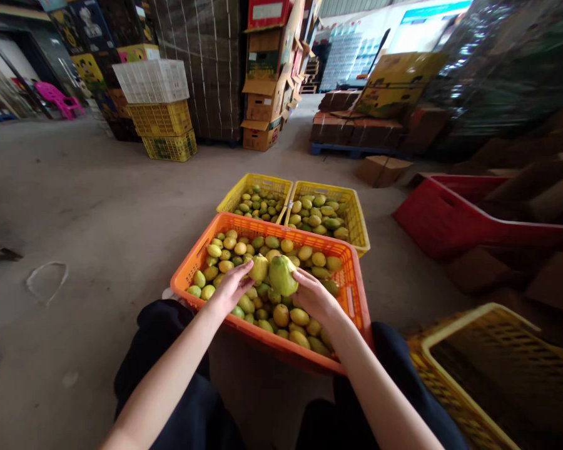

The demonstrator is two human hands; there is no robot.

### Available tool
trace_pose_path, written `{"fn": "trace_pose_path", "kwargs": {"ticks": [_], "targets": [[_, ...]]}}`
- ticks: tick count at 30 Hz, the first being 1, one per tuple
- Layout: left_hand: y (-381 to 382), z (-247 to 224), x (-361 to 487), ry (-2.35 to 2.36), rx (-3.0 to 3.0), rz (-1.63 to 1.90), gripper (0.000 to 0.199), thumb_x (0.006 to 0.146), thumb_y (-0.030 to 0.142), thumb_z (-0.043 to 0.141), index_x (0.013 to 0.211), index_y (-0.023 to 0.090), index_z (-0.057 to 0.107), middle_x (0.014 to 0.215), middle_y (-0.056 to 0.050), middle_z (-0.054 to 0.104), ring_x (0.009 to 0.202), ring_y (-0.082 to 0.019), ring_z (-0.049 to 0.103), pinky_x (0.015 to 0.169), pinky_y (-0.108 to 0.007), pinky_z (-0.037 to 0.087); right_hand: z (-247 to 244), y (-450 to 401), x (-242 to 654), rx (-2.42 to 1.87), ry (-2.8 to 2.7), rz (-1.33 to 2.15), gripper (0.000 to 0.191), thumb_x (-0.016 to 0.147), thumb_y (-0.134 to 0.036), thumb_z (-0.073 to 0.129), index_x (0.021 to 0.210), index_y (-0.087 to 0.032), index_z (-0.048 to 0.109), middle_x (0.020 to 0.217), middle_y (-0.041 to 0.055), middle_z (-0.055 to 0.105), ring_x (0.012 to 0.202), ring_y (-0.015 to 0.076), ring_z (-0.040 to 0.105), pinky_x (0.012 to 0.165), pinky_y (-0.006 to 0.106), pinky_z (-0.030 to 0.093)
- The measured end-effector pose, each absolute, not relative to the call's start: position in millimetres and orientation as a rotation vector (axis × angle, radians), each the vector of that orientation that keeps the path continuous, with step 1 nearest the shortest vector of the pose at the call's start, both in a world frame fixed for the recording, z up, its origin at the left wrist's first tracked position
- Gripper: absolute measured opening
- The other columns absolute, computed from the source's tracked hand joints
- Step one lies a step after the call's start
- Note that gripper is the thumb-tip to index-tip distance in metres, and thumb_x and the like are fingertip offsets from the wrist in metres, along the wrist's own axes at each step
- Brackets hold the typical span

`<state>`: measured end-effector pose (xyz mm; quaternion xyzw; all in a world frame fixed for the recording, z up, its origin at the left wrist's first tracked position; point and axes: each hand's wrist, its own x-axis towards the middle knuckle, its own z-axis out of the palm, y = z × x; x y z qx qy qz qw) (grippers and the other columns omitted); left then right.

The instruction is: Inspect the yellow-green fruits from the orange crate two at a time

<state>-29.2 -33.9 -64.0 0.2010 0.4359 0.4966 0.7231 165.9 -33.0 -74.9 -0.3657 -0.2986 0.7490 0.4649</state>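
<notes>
Over the orange crate [272, 344], the left hand [232, 289] holds a yellowish fruit [259, 267] and the right hand [314, 295] a greener fruit [283, 276], with many loose fruits [299, 317] lying inside it, unlifted.

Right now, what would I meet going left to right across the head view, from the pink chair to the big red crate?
Pink chair, white crate, left hand, smaller yellowish fruit, larger green fruit, right hand, big red crate.
</notes>
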Motion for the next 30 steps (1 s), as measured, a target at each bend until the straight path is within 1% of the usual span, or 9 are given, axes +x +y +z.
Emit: {"fn": "trace_pose_path", "kwargs": {"ticks": [4, 7, 11, 15, 19, 21, 25, 27, 30], "targets": [[-33.7, -61.5, -30.3, 0.953, 0.421, 1.119, 0.017, 0.078, 0.022, 0.065, 0.094, 0.015, 0.065, 0.099, -0.009, 0.068, 0.094, -0.018, 0.063, 0.088, -0.029, 0.048, -76.0, -31.1, 169.9, -0.935, -0.689, 1.884, 0.026, 0.070, -0.033, 0.070, 0.091, -0.019, 0.066, 0.084, 0.0034, 0.073, 0.084, 0.0205, 0.067, 0.073, 0.031, 0.051], [-33.8, -61.3, -29.0, 0.947, 0.380, 1.113, 0.020, 0.082, 0.017, 0.057, 0.101, 0.015, 0.063, 0.098, -0.009, 0.069, 0.097, -0.018, 0.063, 0.090, -0.031, 0.050, -76.6, -30.3, 173.0, -0.941, -0.645, 1.907, 0.024, 0.070, -0.034, 0.068, 0.088, -0.018, 0.065, 0.082, 0.0045, 0.073, 0.085, 0.0231, 0.068, 0.076, 0.035, 0.053], [-34.6, -64.6, -25.5, 0.987, 0.340, 1.055, 0.022, 0.087, 0.022, 0.049, 0.103, 0.013, 0.061, 0.099, -0.011, 0.070, 0.099, -0.019, 0.063, 0.087, -0.031, 0.051, -74.4, -32.8, 171.4, -0.938, -0.563, 1.934, 0.021, 0.070, -0.032, 0.065, 0.086, -0.018, 0.066, 0.081, 0.0058, 0.073, 0.089, 0.0264, 0.067, 0.080, 0.040, 0.054], [-36.0, -66.7, -21.8, 0.975, 0.377, 0.989, 0.023, 0.085, 0.029, 0.053, 0.100, 0.014, 0.063, 0.103, -0.010, 0.069, 0.102, -0.019, 0.062, 0.083, -0.026, 0.051, -68.5, -36.6, 165.2, -0.943, -0.533, 1.990, 0.031, 0.076, -0.033, 0.058, 0.102, -0.017, 0.063, 0.089, 0.0079, 0.073, 0.090, 0.0281, 0.068, 0.079, 0.046, 0.055], [-39.0, -67.1, -17.5, 0.921, 0.396, 0.970, 0.023, 0.084, 0.032, 0.056, 0.098, 0.014, 0.062, 0.104, -0.010, 0.068, 0.103, -0.020, 0.061, 0.084, -0.026, 0.050, -64.4, -38.0, 160.2, -1.018, -0.499, 1.993, 0.039, 0.082, -0.038, 0.054, 0.114, -0.017, 0.057, 0.095, 0.0091, 0.072, 0.088, 0.0266, 0.069, 0.075, 0.045, 0.056], [-41.2, -69.1, -15.5, 0.937, 0.450, 0.971, 0.024, 0.079, 0.030, 0.063, 0.099, 0.016, 0.062, 0.105, -0.009, 0.067, 0.104, -0.020, 0.060, 0.088, -0.028, 0.048, -64.4, -38.7, 158.0, -1.040, -0.493, 1.955, 0.038, 0.082, -0.038, 0.056, 0.114, -0.019, 0.056, 0.095, 0.0080, 0.072, 0.087, 0.0254, 0.069, 0.073, 0.044, 0.057], [-45.3, -73.9, -12.6, 0.998, 0.559, 0.985, 0.034, 0.066, 0.022, 0.076, 0.097, 0.020, 0.063, 0.105, -0.005, 0.067, 0.106, -0.020, 0.059, 0.094, -0.031, 0.044, -67.1, -40.9, 153.7, -1.095, -0.544, 1.888, 0.033, 0.078, -0.033, 0.062, 0.108, -0.021, 0.060, 0.093, 0.0057, 0.073, 0.087, 0.0244, 0.068, 0.066, 0.039, 0.059], [-46.3, -73.6, -12.1, 0.976, 0.550, 1.000, 0.031, 0.064, 0.020, 0.077, 0.092, 0.019, 0.065, 0.101, -0.006, 0.068, 0.105, -0.021, 0.059, 0.093, -0.030, 0.044, -69.2, -41.3, 152.3, -1.094, -0.587, 1.877, 0.034, 0.076, -0.034, 0.064, 0.107, -0.020, 0.061, 0.093, 0.0064, 0.073, 0.088, 0.0256, 0.068, 0.064, 0.038, 0.059], [-46.3, -70.4, -13.3, 0.937, 0.523, 1.009, 0.023, 0.064, 0.021, 0.078, 0.084, 0.016, 0.067, 0.093, -0.007, 0.069, 0.099, -0.020, 0.061, 0.088, -0.029, 0.045, -71.9, -39.8, 151.3, -1.045, -0.611, 1.862, 0.037, 0.075, -0.037, 0.065, 0.108, -0.019, 0.062, 0.094, 0.0081, 0.073, 0.090, 0.0281, 0.068, 0.066, 0.040, 0.059]]}}
